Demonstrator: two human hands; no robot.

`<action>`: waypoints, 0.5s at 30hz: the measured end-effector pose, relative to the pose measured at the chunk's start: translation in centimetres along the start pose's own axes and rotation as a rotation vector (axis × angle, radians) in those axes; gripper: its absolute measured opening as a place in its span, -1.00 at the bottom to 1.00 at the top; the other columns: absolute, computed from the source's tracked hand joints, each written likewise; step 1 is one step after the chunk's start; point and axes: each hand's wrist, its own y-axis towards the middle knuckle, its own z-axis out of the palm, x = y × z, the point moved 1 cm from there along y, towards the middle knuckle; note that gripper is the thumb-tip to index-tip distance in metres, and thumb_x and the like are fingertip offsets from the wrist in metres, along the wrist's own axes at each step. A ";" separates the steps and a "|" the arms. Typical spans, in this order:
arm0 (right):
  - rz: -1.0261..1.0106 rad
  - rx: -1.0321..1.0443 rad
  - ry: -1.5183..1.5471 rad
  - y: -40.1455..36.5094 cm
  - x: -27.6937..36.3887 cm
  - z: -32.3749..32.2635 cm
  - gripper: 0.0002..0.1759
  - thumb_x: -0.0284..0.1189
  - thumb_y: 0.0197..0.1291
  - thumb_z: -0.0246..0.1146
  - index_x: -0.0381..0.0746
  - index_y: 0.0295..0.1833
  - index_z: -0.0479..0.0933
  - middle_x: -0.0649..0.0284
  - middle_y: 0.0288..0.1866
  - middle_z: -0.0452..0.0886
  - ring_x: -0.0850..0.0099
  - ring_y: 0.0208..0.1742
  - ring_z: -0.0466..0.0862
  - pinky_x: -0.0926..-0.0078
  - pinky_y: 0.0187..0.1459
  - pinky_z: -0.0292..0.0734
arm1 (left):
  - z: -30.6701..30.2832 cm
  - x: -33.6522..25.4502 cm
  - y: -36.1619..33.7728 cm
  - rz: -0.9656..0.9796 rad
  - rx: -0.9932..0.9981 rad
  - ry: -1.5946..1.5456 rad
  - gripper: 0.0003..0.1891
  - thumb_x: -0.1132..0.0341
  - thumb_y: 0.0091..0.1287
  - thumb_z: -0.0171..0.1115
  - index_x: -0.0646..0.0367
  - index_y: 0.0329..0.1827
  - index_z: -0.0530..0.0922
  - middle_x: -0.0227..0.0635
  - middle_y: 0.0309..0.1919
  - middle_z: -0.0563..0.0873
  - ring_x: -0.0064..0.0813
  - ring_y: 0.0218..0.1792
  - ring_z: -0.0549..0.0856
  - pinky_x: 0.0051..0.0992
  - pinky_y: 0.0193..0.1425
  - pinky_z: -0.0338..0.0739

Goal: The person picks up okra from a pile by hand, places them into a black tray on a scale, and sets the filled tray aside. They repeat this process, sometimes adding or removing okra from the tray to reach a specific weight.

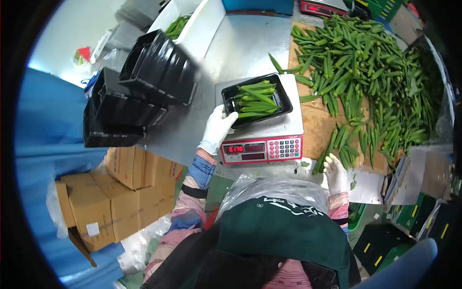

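Note:
My left hand (219, 126), in a white glove, grips the near left corner of a black tray (285, 98) with its thumb over the rim. Green okra pods (257, 99) lie inside the tray. Under the tray is a scale (262, 150) with a red-edged panel; its lit display reads 0.170. To the right of the scale, my right hand (335, 174), also gloved, has its fingers slightly curled and apart, holding nothing. It is beside the near edge of a large okra pile (370, 82) on cardboard.
Stacks of black trays (159, 67) stand at the left of the metal table (240, 45). Behind them is a white bin (211, 29) with okra. Cardboard boxes (113, 207) stand lower left, dark crates (385, 245) lower right. A second scale (323, 8) is at the back.

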 end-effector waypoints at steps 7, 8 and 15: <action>-0.281 -0.403 -1.098 -0.3 0.0 -2.2 -0.74 -0.36 0.38 0.26 -0.32 -0.01 0.69 0.16 -0.32 0.76 0.42 -0.34 0.76 0.44 -0.35 0.62 | 2.2 -2.0 -0.6 -0.052 0.117 -0.101 -0.71 0.42 0.43 0.24 0.25 0.17 0.53 -0.33 -0.12 0.71 -0.56 -0.24 0.70 -0.49 -0.40 0.70; -0.348 -0.437 -1.270 -0.2 0.1 -2.4 -0.75 -0.33 0.34 0.29 -0.29 -0.07 0.70 0.14 -0.34 0.77 0.37 -0.33 0.77 0.41 -0.31 0.62 | 2.6 -2.5 -1.1 -0.070 0.129 -0.108 -0.70 0.42 0.43 0.24 0.26 0.18 0.53 -0.35 -0.13 0.71 -0.58 -0.24 0.69 -0.49 -0.38 0.70; -0.240 -0.442 -1.423 0.8 0.0 -2.2 -0.76 -0.22 0.19 0.38 -0.18 -0.25 0.73 0.14 -0.36 0.77 0.25 -0.33 0.77 0.32 -0.24 0.62 | 3.8 -3.1 -2.4 -0.121 0.136 -0.138 -0.71 0.38 0.43 0.27 0.25 0.16 0.56 -0.35 -0.16 0.72 -0.62 -0.20 0.65 -0.52 -0.27 0.69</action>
